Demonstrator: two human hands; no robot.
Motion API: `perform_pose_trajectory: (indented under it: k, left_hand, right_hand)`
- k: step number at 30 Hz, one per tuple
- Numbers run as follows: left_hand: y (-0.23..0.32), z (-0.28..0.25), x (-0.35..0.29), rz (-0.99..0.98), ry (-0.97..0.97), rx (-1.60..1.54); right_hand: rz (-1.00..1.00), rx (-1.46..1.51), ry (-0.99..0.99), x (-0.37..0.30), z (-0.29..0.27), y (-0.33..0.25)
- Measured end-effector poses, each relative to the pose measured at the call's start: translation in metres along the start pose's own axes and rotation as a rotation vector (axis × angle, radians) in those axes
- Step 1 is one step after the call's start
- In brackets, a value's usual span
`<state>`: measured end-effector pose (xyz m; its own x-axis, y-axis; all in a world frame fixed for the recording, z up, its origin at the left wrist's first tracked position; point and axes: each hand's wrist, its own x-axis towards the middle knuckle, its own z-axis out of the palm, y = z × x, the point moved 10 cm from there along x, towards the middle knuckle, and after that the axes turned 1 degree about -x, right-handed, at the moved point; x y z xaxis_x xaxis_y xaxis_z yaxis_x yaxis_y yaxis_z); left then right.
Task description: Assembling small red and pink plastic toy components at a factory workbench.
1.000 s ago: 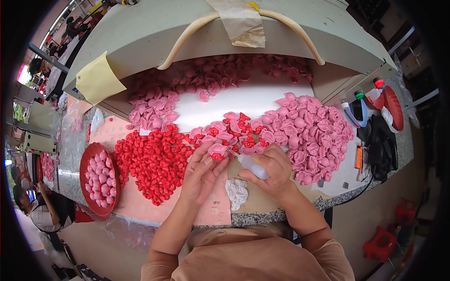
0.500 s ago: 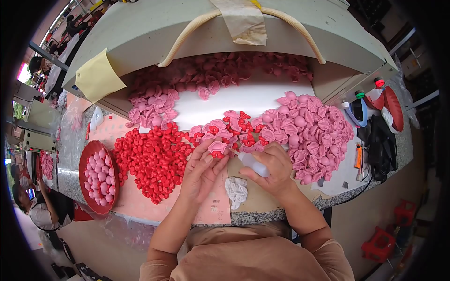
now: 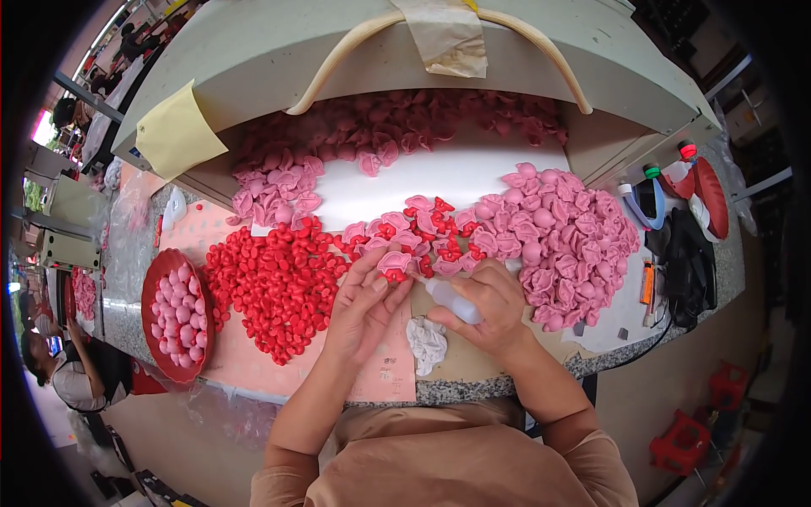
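Observation:
Between thumb and fingers, my left hand (image 3: 361, 314) pinches a pink ruffled plastic piece (image 3: 394, 261) with a red bow-shaped part at its lower side. My right hand (image 3: 494, 311) grips a translucent white squeeze bottle (image 3: 456, 301), its narrow tip pointing at that red part; whether they touch I cannot tell. Just beyond my hands lie pink pieces with red parts on them (image 3: 427, 222). Loose red bow-shaped parts (image 3: 274, 291) are heaped to the left, and plain pink ruffled pieces (image 3: 574, 245) form a large pile to the right.
A red bowl of pink balls (image 3: 203, 372) stands far left. A crumpled white cloth (image 3: 427, 345) lies before me. Behind the piles rises a grey hooded box (image 3: 541, 63) holding more pink pieces. Bottles, an orange lighter (image 3: 647, 282) and a black bag (image 3: 688, 262) lie right. A seated person (image 3: 76, 376) is far left.
The squeeze bottle in my right hand has shifted slightly left and down, its tip nearer the red part. My left hand keeps its hold on the pink piece.

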<state>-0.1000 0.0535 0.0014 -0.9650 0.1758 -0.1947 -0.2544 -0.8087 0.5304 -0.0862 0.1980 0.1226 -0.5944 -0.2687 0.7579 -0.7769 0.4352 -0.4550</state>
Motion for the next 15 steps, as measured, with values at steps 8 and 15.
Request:
perform_pose_trajectory:
  k: [8,15]
  left_hand:
    - [-0.003,-0.003,0.0,-0.007,0.012,-0.023]
    - [-0.007,-0.003,0.001,-0.055,0.016,-0.061]
  right_hand:
    - [0.012,-0.002,-0.017,-0.003,0.002,0.003]
    - [0.047,0.032,-0.028,-0.007,0.0,0.015]
